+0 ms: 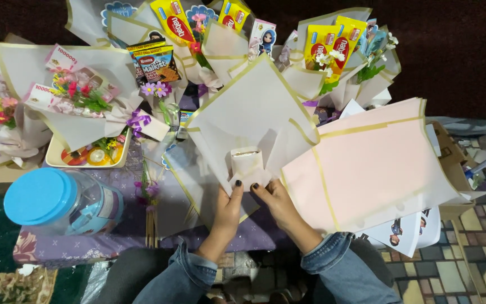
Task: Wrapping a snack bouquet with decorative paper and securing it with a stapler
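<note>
Two hands meet at the lower centre of the desk [85, 239], both on one small cream packet [247, 164]. Left hand [229, 209]: fingers closed on the packet's lower left corner. Right hand [275, 201]: fingers closed on its lower right edge. The packet stands upright against a white wrapping sheet [254, 107] with gold borders, which lies tilted as a diamond. A pink sheet [378, 163] with gold bands overlaps the white sheet's right side.

Containers:
- Jar [66, 204], clear plastic, blue lid, lying at left on the purple cloth; contents cannot be told apart.
- Tray [88, 155], cream, just behind the jar; holds small round orange and yellow items, partly covered by a bouquet [82, 101].
- Bouquet wrap, white paper, holds artificial flowers and folded banknotes.
- Rear bouquets [333, 50], white wraps, hold yellow snack packs and small flowers.

Printed cut-outs [406, 231] lie under the pink sheet's lower edge.
</note>
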